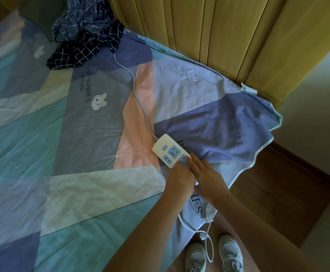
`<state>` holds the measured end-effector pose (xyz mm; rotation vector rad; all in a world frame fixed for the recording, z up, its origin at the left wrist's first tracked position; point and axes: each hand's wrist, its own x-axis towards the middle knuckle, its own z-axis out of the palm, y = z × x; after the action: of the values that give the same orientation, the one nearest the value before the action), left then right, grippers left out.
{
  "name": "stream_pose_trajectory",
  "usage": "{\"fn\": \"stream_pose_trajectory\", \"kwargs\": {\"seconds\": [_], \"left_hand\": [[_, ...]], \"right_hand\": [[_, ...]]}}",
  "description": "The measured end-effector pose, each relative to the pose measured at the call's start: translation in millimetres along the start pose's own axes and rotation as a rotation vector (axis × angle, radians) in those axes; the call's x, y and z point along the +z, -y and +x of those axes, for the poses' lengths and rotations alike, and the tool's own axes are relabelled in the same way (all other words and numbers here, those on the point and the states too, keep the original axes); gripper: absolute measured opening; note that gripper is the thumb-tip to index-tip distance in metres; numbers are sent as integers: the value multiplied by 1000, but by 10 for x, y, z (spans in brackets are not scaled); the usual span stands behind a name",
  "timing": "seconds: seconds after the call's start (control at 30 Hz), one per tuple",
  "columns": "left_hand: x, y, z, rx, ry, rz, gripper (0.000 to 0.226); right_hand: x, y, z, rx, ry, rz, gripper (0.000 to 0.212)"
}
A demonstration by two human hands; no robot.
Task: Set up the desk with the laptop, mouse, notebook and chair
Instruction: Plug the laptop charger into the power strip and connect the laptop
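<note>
No laptop, mouse, notebook or chair is in view. A white power strip (170, 152) with blue sockets lies on the patchwork bed sheet (77, 154); its grey cord (134, 83) runs up the bed. My left hand (179, 179) is curled over the strip's near end and grips a plug there, mostly hidden under the fingers. A thin white cable (209, 244) leads from under that hand down to the floor. My right hand (205, 173) lies beside it, straight fingers resting on the strip.
A dark checked cloth (83, 34) is bunched at the head of the bed. Yellow wooden panelling (219, 36) lines the far side. The bed corner (266, 122) overhangs a brown wooden floor (287, 193). My shoes (230, 252) stand at the bed's edge.
</note>
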<state>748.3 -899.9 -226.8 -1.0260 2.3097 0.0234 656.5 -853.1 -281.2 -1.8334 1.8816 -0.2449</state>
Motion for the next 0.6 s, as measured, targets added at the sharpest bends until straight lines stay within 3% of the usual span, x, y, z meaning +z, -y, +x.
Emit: {"fn": "stream_pose_trajectory", "kwargs": {"seconds": [0.17, 0.3, 0.37, 0.53, 0.6], "left_hand": [[19, 44, -110, 66, -102, 134, 43], [300, 189, -425, 243, -470, 103, 45], [433, 242, -580, 391, -572, 111, 40], [625, 321, -825, 714, -498, 278, 51], [659, 303, -854, 825, -470, 341, 46]], "right_hand": [[65, 48, -106, -22, -135, -56, 92], [71, 114, -310, 2, -176, -267, 85], [70, 134, -426, 44, -152, -323, 84], [113, 156, -747, 83, -93, -398, 97], [157, 198, -909, 106, -85, -419, 93]]}}
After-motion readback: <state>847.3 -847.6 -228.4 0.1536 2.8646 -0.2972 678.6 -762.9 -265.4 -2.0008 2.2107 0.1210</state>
